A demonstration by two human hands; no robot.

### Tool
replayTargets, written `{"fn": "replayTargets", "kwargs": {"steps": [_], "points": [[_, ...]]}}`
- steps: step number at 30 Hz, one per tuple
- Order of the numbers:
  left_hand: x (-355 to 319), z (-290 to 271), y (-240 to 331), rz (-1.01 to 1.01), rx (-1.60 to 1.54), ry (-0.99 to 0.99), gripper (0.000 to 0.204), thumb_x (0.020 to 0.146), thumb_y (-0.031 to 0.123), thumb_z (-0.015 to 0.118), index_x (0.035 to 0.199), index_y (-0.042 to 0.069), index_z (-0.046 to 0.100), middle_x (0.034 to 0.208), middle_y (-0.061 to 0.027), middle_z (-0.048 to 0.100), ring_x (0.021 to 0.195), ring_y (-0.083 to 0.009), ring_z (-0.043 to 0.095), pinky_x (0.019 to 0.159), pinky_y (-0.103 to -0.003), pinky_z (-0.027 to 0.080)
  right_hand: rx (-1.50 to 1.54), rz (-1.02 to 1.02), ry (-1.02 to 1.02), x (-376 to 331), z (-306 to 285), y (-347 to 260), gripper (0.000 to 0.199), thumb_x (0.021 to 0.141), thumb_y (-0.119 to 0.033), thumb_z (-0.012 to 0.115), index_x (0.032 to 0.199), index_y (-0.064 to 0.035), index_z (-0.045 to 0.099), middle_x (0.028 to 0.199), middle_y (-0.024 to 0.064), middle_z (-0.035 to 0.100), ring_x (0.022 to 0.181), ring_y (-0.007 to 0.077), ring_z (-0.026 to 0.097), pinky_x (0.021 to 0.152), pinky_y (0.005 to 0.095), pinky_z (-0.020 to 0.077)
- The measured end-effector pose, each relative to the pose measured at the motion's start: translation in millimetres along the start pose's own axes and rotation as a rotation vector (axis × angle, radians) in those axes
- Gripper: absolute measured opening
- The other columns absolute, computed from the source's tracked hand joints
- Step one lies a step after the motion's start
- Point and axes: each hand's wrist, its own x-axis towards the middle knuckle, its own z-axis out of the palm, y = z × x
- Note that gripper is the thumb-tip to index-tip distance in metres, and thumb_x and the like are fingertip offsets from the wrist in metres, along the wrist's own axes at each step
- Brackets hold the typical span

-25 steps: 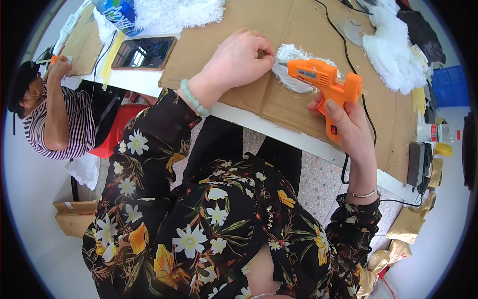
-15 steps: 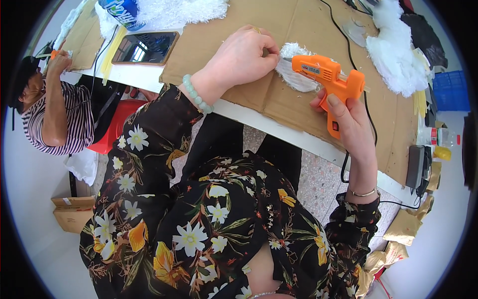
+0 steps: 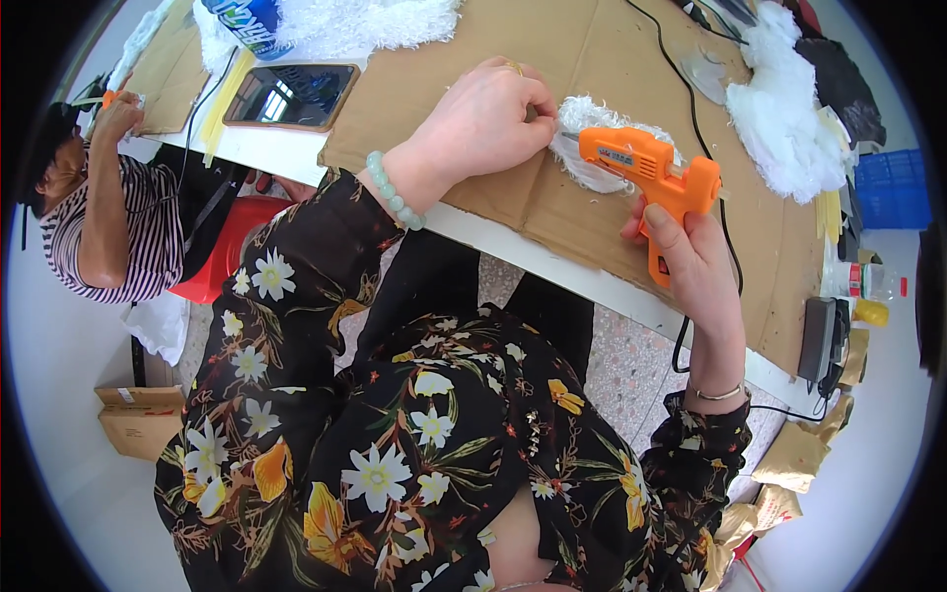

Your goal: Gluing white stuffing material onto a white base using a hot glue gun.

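Observation:
An orange hot glue gun (image 3: pixel 646 161) is gripped in my right hand (image 3: pixel 695 255), its nozzle pointing left toward my other fingers. Beneath and behind the gun lies a white fluffy piece (image 3: pixel 589 172) on the cardboard. My left hand (image 3: pixel 493 116) is closed in a pinch beside the nozzle tip, at the left edge of that fluffy piece. Whatever sits between its fingertips is too small or hidden to make out.
Cardboard (image 3: pixel 434 69) covers the white table. At the left lie a phone (image 3: pixel 289 97), yellow glue sticks (image 3: pixel 229 104) and a blue can (image 3: pixel 247 25). White fluff (image 3: pixel 779 118) and a black cable (image 3: pixel 681 69) are at the right. Another person (image 3: pixel 109 222) works at far left.
The glue gun has dropped slightly toward me, so more of the fluffy piece shows behind it. My left hand stays pinched, almost in the same place.

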Motion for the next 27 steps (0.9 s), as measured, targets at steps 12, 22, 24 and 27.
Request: {"fn": "replayTargets", "kwargs": {"steps": [12, 22, 24, 27], "points": [[0, 0, 1, -0.015, 0.003, -0.007, 0.010, 0.080, 0.011, 0.064, 0.080, 0.002, 0.070, 0.094, -0.0073, 0.070, 0.093, -0.0285, 0.061, 0.083, -0.037, 0.049, -0.043, -0.107, 0.121, 3, 6, 3, 0.039, 0.098, -0.036, 0.055, 0.084, 0.0001, 0.060, 0.065, 0.0025, 0.049, 0.060, 0.0127, 0.048, 0.057, 0.0299, 0.0389], [1, 0, 0, -0.001, 0.016, -0.008, 0.011, 0.081, 0.011, 0.064, 0.080, 0.002, 0.069, 0.093, -0.0079, 0.070, 0.092, -0.0285, 0.061, 0.083, -0.037, 0.049, -0.102, 0.036, -0.004, -15, -5, -2, 0.029, 0.099, -0.025, 0.053, 0.112, 0.0002, 0.054, 0.088, 0.0024, 0.059, 0.077, 0.0089, 0.056, 0.069, 0.0250, 0.0433], [0, 0, 1, -0.005, 0.013, -0.014, 0.011, 0.081, 0.011, 0.063, 0.080, 0.001, 0.069, 0.093, -0.0078, 0.070, 0.092, -0.0284, 0.061, 0.083, -0.037, 0.049, -0.101, 0.019, 0.012, -15, -4, -3, 0.029, 0.099, -0.026, 0.053, 0.112, 0.0001, 0.055, 0.086, 0.0019, 0.059, 0.076, 0.0085, 0.056, 0.067, 0.0247, 0.0427], [0, 0, 1, -0.009, 0.009, -0.011, 0.011, 0.081, 0.011, 0.063, 0.080, 0.001, 0.069, 0.093, -0.0074, 0.070, 0.091, -0.0283, 0.061, 0.083, -0.037, 0.049, 0.001, -0.081, 0.053, -15, -2, -4, 0.028, 0.099, -0.026, 0.053, 0.111, -0.0003, 0.055, 0.084, 0.0018, 0.059, 0.075, 0.0081, 0.055, 0.066, 0.0243, 0.0420]]}}
